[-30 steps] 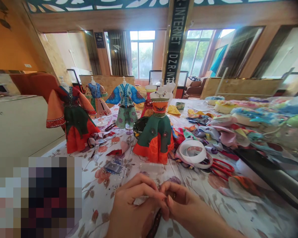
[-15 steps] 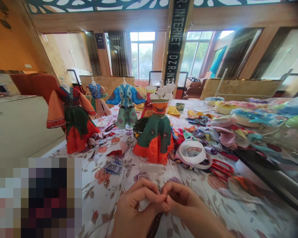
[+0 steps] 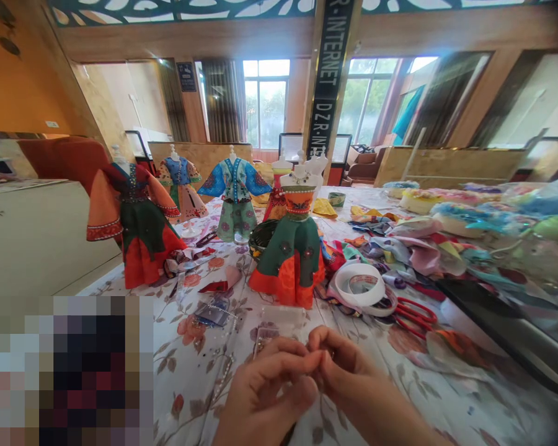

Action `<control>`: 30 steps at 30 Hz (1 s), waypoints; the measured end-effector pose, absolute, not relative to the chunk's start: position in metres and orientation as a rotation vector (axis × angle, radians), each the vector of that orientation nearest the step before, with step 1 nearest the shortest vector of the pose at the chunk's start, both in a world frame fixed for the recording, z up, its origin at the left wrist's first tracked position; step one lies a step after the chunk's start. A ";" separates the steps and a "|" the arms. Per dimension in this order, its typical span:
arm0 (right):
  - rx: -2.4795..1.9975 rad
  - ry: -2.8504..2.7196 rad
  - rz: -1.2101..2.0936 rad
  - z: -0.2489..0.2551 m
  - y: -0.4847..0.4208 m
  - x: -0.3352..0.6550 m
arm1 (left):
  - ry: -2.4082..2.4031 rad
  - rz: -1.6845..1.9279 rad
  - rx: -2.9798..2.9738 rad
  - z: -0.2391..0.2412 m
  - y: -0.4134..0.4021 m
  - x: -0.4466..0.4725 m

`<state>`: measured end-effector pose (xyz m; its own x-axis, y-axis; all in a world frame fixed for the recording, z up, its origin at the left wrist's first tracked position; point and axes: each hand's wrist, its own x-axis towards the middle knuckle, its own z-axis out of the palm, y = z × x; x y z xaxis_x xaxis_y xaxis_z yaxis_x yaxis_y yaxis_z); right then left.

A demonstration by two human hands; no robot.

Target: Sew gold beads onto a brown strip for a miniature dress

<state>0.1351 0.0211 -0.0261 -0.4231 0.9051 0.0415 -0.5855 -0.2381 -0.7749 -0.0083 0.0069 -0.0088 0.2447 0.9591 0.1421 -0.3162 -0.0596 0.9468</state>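
Note:
My left hand (image 3: 265, 393) and my right hand (image 3: 341, 371) meet fingertip to fingertip low over the flowered tablecloth (image 3: 186, 365). Both are pinched closed on something too small to make out. Just beyond the fingers lies a small clear packet (image 3: 279, 322) with tiny beads. A green and orange doll dress on a mannequin (image 3: 295, 244) stands straight ahead of my hands. Rolls of white tape (image 3: 363, 285) lie to its right, with red scissors (image 3: 413, 313) beside them.
A red and green doll costume (image 3: 134, 226) stands at the left, with a blue one (image 3: 235, 192) and others behind. Heaped fabric scraps (image 3: 428, 248) cover the right side. A dark tray edge (image 3: 502, 328) runs along the right. A blurred patch sits at the lower left.
My hands have shifted slightly to the right and up, with the left fingers now laid over the right fingertips. The dark strip seen below my hands before is now hidden.

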 end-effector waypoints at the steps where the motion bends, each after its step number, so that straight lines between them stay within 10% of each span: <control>1: -0.459 -0.852 1.909 -0.028 0.022 0.135 | 0.735 1.203 1.152 -0.008 0.008 -0.008; 30: -0.307 -0.731 2.239 -0.038 0.018 0.133 | 0.931 1.599 2.054 0.003 0.013 -0.018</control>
